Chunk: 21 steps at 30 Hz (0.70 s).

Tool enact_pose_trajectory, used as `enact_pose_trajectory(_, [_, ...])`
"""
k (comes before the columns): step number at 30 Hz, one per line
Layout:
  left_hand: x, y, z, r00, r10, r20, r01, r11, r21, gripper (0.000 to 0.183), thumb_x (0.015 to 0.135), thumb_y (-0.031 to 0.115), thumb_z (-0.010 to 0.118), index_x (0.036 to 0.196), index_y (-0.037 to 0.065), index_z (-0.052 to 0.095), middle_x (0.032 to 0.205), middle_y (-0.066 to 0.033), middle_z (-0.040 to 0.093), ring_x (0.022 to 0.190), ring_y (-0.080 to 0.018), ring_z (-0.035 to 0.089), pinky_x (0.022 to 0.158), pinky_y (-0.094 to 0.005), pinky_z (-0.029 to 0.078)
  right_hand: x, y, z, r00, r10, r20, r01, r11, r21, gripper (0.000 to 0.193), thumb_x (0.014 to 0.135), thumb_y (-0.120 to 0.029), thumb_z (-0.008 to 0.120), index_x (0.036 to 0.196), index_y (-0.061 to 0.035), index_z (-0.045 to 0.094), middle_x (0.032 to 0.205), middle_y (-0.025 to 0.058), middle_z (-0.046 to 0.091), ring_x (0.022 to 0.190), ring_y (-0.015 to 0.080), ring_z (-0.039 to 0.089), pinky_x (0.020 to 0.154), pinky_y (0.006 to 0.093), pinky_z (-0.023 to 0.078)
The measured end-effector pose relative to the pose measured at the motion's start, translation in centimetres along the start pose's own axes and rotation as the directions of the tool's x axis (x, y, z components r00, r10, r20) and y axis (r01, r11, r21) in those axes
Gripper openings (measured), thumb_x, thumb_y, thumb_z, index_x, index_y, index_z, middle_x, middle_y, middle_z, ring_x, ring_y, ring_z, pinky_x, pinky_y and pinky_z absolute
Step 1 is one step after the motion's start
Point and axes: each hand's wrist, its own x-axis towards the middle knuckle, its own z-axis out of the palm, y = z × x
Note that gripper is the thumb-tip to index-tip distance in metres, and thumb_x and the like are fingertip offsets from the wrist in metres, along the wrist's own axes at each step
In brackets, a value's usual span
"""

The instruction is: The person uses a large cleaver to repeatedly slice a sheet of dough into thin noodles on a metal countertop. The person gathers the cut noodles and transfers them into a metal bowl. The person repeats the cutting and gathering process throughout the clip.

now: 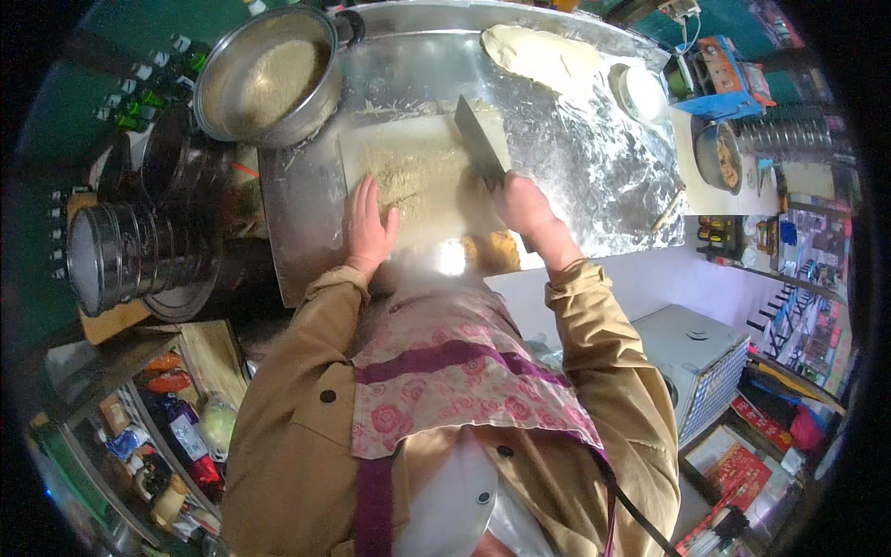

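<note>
My right hand [527,210] is closed round the handle of a cleaver [480,137]. Its broad blade points away from me over the right part of a pale cutting board [422,209]. Fine pale chopped bits [399,167] are scattered over the board, thickest toward its left half. At the board's left edge lies my left hand [369,230], open, fingers stretched forward and the thumb apart. Further back on the left stands a big metal pot [320,97] holding a heap of pale, finely chopped food [278,79].
A slab of dough [543,58] lies at the back of the metal worktop [548,148], whose right side is dusted with flour. Near the far right corner sits a white bowl [642,93]. Stacked metal pots [121,255] stand left, and a grey box [691,357] stands right.
</note>
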Motion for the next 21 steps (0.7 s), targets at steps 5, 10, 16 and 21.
enact_pose_trajectory(5, [-0.1, -0.1, -0.1, 1.0, -0.016, 0.016, 0.016, 1.0, -0.022, 0.069, 0.097, 0.023, 0.064, 0.154, -0.007, 0.038, 0.161, -0.0254, 0.039, 0.15, -0.0418, 0.036, 0.125, -0.048, 0.029, -1.1, -2.4, 2.9, 0.999, 0.012, -0.045, -0.012, 1.0, -0.008, 0.03, 0.097, -0.023, 0.058, 0.101, 0.007, 0.062, 0.088, 0.0339, 0.069, 0.087, 0.0529, 0.069, 0.079, 0.0574, 0.056])
enact_pose_trajectory(10, [0.1, -0.4, 0.0, 1.0, -0.005, -0.016, 0.006, 0.999, 0.033, 0.067, 0.097, 0.031, 0.064, 0.149, -0.007, 0.044, 0.159, -0.0234, 0.043, 0.148, -0.0401, 0.039, 0.124, -0.0476, 0.032, 0.3, -2.2, 0.7, 0.997, 0.046, -0.065, -0.042, 0.998, 0.053, 0.029, 0.097, -0.02, 0.056, 0.102, 0.0077, 0.061, 0.087, 0.0351, 0.069, 0.088, 0.0536, 0.068, 0.08, 0.0577, 0.056])
enact_pose_trajectory(16, [-0.1, -0.4, 0.2, 1.0, -0.021, -0.012, 0.022, 0.999, 0.049, 0.067, 0.098, 0.032, 0.063, 0.15, -0.006, 0.044, 0.16, -0.0216, 0.043, 0.149, -0.0389, 0.038, 0.123, -0.0469, 0.033, -0.5, -5.7, -2.2, 1.0, -0.006, 0.011, 0.006, 1.0, 0.008, 0.029, 0.098, -0.02, 0.055, 0.102, 0.0078, 0.06, 0.093, 0.0354, 0.069, 0.092, 0.0534, 0.068, 0.081, 0.0574, 0.056])
enact_pose_trajectory(21, [-0.2, 0.0, -0.2, 1.0, -0.005, -0.016, 0.005, 0.999, 0.037, 0.066, 0.099, 0.032, 0.063, 0.15, -0.005, 0.044, 0.16, -0.0216, 0.043, 0.149, -0.0385, 0.038, 0.124, -0.0468, 0.032, 0.1, -5.9, -0.5, 0.986, -0.084, 0.143, 0.1, 0.989, -0.11, 0.028, 0.098, -0.02, 0.055, 0.104, 0.0067, 0.058, 0.09, 0.0354, 0.069, 0.089, 0.0543, 0.068, 0.079, 0.0575, 0.056])
